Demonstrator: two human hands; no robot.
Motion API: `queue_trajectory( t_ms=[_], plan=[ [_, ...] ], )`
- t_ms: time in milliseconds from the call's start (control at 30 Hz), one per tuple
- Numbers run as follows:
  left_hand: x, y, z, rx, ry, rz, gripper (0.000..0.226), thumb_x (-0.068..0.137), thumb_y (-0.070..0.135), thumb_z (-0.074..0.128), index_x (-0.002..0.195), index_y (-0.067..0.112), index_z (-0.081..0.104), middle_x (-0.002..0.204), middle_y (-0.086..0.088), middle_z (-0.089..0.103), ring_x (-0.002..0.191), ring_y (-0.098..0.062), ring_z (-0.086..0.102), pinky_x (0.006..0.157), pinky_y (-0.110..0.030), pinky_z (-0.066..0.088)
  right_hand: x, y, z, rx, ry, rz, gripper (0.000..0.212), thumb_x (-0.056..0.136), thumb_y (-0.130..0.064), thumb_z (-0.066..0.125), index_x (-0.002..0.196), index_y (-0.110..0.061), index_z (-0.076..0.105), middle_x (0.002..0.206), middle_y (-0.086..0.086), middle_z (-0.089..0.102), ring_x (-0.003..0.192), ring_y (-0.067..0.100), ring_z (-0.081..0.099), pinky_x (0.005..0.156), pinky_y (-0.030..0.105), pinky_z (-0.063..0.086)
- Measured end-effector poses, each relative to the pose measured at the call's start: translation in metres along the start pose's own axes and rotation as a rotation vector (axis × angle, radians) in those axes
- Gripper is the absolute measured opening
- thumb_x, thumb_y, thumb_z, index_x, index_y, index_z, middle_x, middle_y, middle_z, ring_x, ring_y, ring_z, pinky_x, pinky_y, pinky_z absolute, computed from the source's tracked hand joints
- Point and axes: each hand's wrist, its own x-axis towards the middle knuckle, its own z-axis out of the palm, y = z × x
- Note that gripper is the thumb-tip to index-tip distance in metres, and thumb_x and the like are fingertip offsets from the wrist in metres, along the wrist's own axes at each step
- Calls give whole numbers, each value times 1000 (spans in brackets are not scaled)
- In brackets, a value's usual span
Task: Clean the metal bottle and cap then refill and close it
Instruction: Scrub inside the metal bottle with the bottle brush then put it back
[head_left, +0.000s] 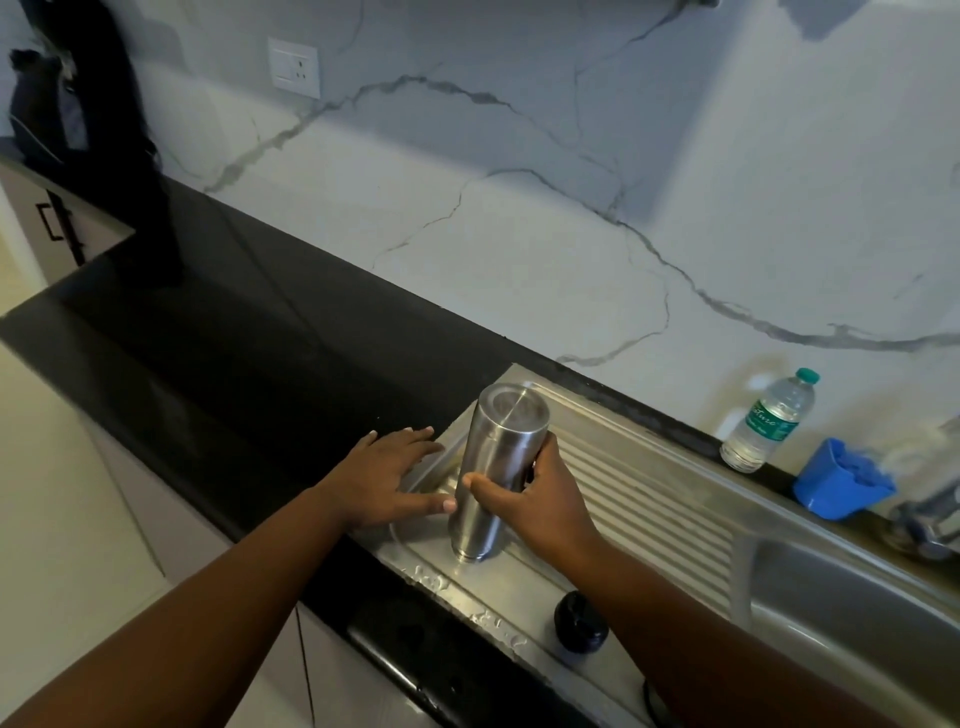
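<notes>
Metal bottle (496, 467) upside down on steel drainboard (649, 499), gripped w/ right hand (540, 499), fingers curled round it. Left hand (387, 480) flat beside, fingers spread. Dark cap (580, 621) lying nearby

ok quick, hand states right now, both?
Left hand: open, fingers flat on the drainboard.
Right hand: gripping the metal bottle.

Right hand (540, 499) gripping, left hand (387, 480) flat
</notes>
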Motion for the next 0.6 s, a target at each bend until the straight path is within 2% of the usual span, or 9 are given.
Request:
queue_trajectory(
  t_ms=[100,200,300,367,467,533,600],
  plan=[
    [0,5,-5,-17,26,19,115,55,102,26,150,37,30,162,10,19,149,-11,13,122,-47,6,0,-3,-2,-31,2,4,77,69,-41,80,130,-34,34,103,-26,50,93,-9,52,76,8,39],
    [1,16,-16,-78,122,54,117,54,103,27,150,35,33,161,10,21,149,-12,16,122,-47,9,-1,-6,-4,-68,-15,7,91,62,-55,79,135,-31,31,114,-18,48,103,3,52,84,18,42],
    [3,31,-31,-205,251,93,113,56,101,31,148,35,36,160,10,25,148,-12,21,122,-47,13,-3,-7,-10,-43,-31,19,91,63,-61,74,136,-36,27,124,-15,46,110,5,47,86,20,39],
    [5,42,-40,-321,336,123,106,61,97,35,147,36,38,159,10,26,147,-12,22,120,-53,20,-6,-5,-17,-50,-21,20,94,61,-72,69,137,-37,26,136,-10,44,118,8,44,93,28,38],
    [8,65,-56,-431,501,181,95,69,93,37,146,37,38,160,12,23,149,-8,12,117,-57,23,-13,0,-33,-102,6,43,104,53,-84,60,139,-39,24,142,-6,40,124,11,43,99,35,38],
    [9,92,-71,-445,622,242,90,74,89,37,146,35,39,161,14,21,150,-8,7,118,-57,20,-19,6,-47,-133,39,65,107,51,-88,57,140,-40,21,143,-6,39,124,13,43,99,34,39],
    [9,125,-85,-424,721,312,87,78,84,37,147,32,39,162,14,18,151,-8,4,120,-56,16,-26,14,-63,-167,76,73,100,57,-84,57,140,-40,21,142,-8,40,121,9,44,95,29,38]
  ],
)
